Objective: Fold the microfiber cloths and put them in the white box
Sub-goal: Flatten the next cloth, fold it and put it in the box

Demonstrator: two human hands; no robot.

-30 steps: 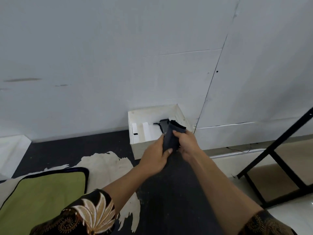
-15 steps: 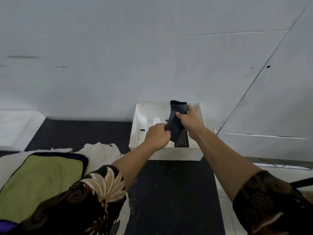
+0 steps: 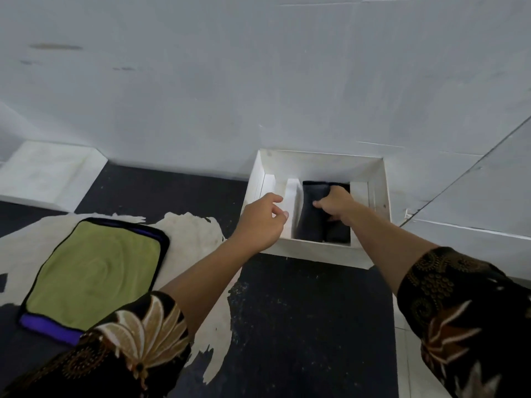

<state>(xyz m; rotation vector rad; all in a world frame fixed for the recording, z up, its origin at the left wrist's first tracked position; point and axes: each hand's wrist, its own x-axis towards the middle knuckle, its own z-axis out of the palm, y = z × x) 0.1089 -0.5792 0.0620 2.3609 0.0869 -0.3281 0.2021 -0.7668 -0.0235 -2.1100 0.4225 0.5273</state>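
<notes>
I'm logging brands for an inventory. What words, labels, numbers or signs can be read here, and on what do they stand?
None: no text can be read anywhere.
The box, dark cloths and green cloth show no label or print.
The wall has only smudges and seams.
The sleeves carry a floral pattern, no letters.
</notes>
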